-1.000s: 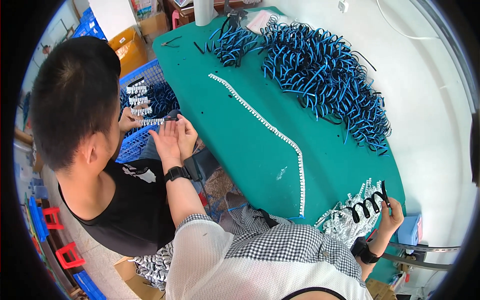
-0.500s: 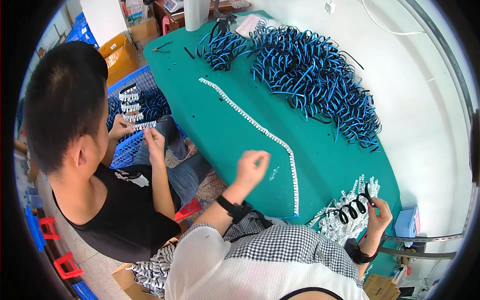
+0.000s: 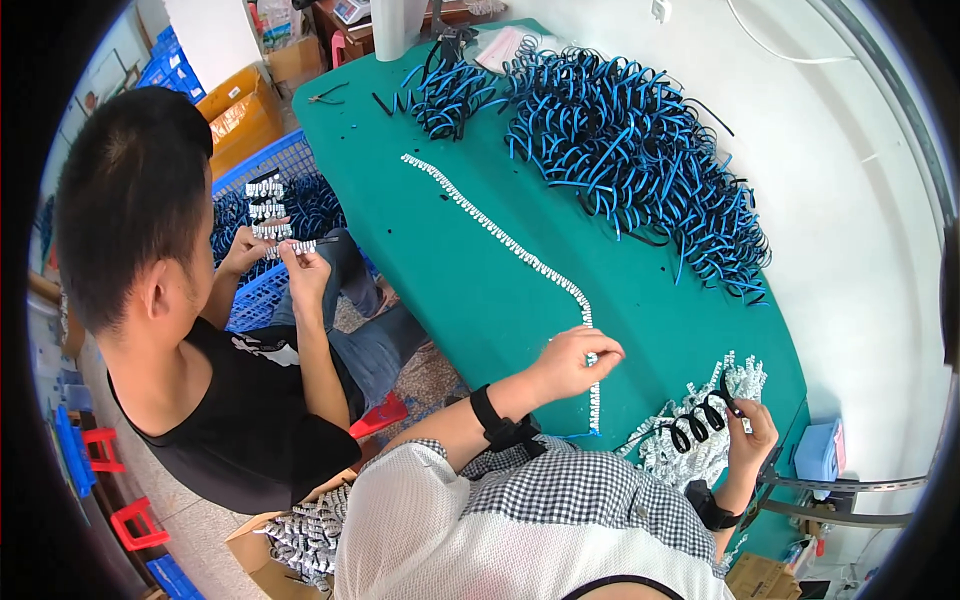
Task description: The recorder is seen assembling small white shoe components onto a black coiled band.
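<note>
My left hand [image 3: 578, 362] is above the green table, its fingers curled together in a pinch. Whether anything is between the fingertips cannot be made out. It covers part of a long strip of small white toothed pieces [image 3: 500, 238], which bends across the table. Over on the right, my right hand [image 3: 752, 438] grips one end of a black coiled strip [image 3: 697, 424], with a small white piece at the fingers. The coil hangs above a heap of white toothed strips [image 3: 668, 455].
A large pile of blue and black coils [image 3: 630, 150] lies along the table's far side, with pliers [image 3: 327, 95] at the far left corner. To the left, a seated person [image 3: 200, 380] handles white pieces over a blue basket [image 3: 265, 300]. A light blue box [image 3: 818, 450] stands right.
My left hand has moved right, from beside the white strip to over it. My right hand keeps the black coil in nearly the same place. The other person's hands have shifted slightly.
</note>
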A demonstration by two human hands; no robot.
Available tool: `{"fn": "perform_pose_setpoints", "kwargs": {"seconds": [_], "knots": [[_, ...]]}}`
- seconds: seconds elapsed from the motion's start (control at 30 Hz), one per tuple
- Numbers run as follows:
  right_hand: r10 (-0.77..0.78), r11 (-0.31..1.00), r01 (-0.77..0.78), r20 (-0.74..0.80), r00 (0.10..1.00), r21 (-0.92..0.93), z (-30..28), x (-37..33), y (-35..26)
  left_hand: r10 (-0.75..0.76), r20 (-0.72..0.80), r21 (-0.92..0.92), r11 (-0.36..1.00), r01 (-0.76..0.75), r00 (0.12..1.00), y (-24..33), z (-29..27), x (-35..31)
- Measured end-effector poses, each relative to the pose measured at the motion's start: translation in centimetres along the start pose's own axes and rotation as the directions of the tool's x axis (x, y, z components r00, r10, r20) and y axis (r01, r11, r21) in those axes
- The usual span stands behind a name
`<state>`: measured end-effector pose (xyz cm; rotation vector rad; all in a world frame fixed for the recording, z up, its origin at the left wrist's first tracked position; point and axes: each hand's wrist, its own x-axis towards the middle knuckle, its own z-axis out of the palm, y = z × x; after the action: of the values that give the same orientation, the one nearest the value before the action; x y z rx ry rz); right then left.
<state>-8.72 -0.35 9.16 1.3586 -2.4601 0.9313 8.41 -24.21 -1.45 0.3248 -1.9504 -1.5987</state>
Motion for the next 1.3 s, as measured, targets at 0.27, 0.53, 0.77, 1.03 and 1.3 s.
{"fn": "perform_pose_setpoints", "kwargs": {"seconds": [0.27,0.53,0.77,1.03,1.3], "knots": [[-0.206,0.978,0.201,0.087,0.975,0.062,2.6,4.8,-2.4,0.266,0.005,0.037,0.963,-0.266,0.964,4.8,1.2,4.4],[-0.236,0.96,0.239,-0.033,0.971,0.148,2.0,5.5,0.1,0.19,0.206,-0.102,0.98,-0.172,0.96,6.5,4.6,6.7],[-0.242,0.92,0.231,-0.006,0.97,0.318,1.7,5.1,0.3,-0.233,0.331,-0.452,0.811,0.371,0.914,6.3,4.7,7.9],[-0.085,0.954,0.101,-0.068,0.994,0.281,1.3,3.6,1.2,-0.331,0.096,-0.499,0.8,0.333,0.939,2.7,3.4,6.3],[-0.225,0.91,0.166,0.115,0.968,0.379,3.1,5.6,-2.0,-0.235,0.272,-0.419,0.844,0.334,0.933,5.9,2.5,4.9]]}}
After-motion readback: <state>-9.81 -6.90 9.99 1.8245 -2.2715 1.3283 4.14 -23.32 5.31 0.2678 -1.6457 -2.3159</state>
